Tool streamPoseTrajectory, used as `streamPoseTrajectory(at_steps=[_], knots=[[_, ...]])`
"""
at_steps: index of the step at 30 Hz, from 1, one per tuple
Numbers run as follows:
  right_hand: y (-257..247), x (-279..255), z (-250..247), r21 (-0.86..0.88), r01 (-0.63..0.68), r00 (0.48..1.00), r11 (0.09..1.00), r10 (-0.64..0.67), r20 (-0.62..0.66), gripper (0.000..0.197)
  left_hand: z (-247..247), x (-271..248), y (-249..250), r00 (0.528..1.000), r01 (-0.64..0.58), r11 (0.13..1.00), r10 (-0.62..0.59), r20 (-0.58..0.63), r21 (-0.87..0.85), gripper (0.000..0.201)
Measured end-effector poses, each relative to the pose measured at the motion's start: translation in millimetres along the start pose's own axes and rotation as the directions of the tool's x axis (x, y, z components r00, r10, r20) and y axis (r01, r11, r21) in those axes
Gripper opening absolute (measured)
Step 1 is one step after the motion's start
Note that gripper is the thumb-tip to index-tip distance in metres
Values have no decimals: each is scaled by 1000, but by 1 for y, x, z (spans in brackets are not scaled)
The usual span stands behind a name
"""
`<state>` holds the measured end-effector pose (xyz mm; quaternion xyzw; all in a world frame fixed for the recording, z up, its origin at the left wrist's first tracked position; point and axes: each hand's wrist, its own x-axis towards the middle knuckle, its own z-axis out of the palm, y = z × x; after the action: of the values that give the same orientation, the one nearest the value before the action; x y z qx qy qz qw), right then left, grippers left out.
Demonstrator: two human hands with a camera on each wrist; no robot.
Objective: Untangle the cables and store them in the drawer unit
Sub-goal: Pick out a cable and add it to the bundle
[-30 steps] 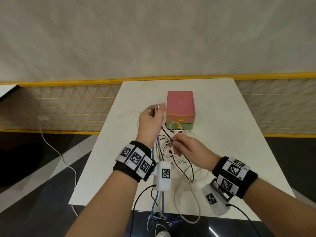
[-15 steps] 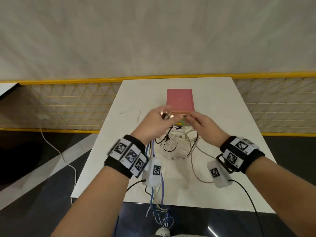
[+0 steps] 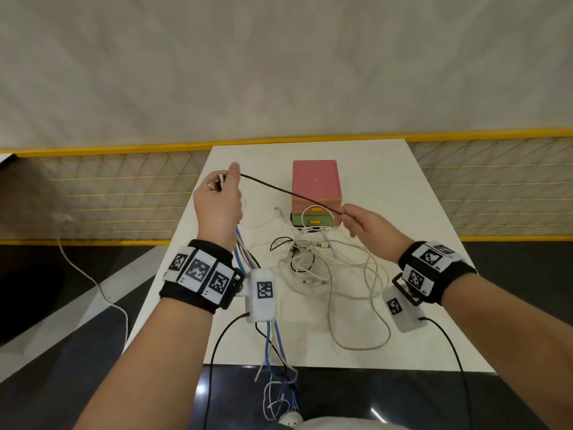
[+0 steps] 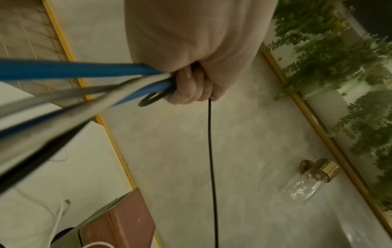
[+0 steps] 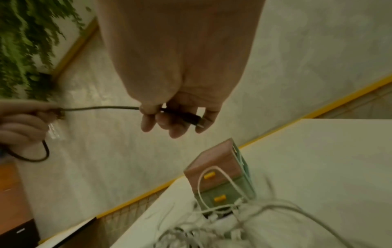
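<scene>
A thin black cable [image 3: 279, 189] is stretched taut in the air between my two hands, above the white table [image 3: 387, 187]. My left hand [image 3: 220, 193] is raised at the left and grips one end of it, together with blue and grey cables [image 4: 80, 72]. My right hand [image 3: 356, 220] pinches the other end; the black plug [image 5: 184, 116] lies against its fingers. Behind the cable stands the small drawer unit [image 3: 314, 184], pink on top, green below, with yellow handles; both drawers look closed. A tangle of white and black cables [image 3: 322, 265] lies on the table in front of it.
A yellow mesh fence [image 3: 108, 193] runs along both sides of the table, with a pale wall behind. Blue and white cables [image 3: 273, 352] hang over the near table edge. A loose white cord [image 3: 93, 280] trails on the dark floor at the left.
My hands were close together in front of the drawer unit; now they have spread apart, left hand up and left, right hand right, pulling the black cable straight out of the tangle.
</scene>
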<state>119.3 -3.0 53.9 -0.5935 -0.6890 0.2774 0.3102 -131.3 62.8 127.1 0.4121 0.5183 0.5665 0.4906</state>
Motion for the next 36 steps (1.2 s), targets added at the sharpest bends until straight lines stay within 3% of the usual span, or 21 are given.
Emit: streamPoseTrajectory(at_steps=[5,8,11,14,16,20,22,24,25,28,30,32,33,36], knots=[[-11,13,-21,-110,86,978,990,-105,-182,23,-5,0,-3,1000,-4,1000,4,-27,8,31],[-20,3,-18,-163,110,993,980,-115,-20,15,-7,-5,-1,999,1,999,-4,52,46,27],[-42,-8,-1,-58,22,972,998,-8,235,27,-5,-18,-2,964,-41,975,-19,264,218,22],[-70,-8,14,135,4,969,991,-37,244,29,1,-42,-7,870,-181,895,-47,490,408,16],[-83,-9,21,249,1,972,968,-59,228,21,2,-55,-13,815,-247,857,-68,575,452,14],[-90,-19,35,341,-103,967,935,13,256,11,-9,-61,-20,790,-282,833,-79,608,475,15],[-90,-26,40,310,-142,950,940,41,310,12,-19,-61,-22,808,-302,808,-64,585,506,18],[-87,-35,44,231,-178,886,957,53,460,20,-31,-58,-23,866,-288,811,-7,500,510,21],[-84,-42,47,174,-192,822,966,61,567,25,-36,-56,-23,895,-265,825,19,445,499,21],[-75,-66,63,44,-251,546,967,104,831,35,-49,-51,-23,948,-201,878,62,313,434,19],[-73,-77,75,33,-297,421,954,100,901,36,-49,-55,-23,955,-186,901,72,288,391,20],[-72,-80,85,23,-285,378,958,90,922,36,-46,-63,-24,946,-212,900,91,311,381,21],[-71,-79,89,8,-262,381,965,96,920,35,-44,-68,-24,939,-230,896,102,328,381,22],[-65,-76,97,-75,-181,475,981,154,866,38,-40,-76,-24,923,-256,890,110,368,378,22]])
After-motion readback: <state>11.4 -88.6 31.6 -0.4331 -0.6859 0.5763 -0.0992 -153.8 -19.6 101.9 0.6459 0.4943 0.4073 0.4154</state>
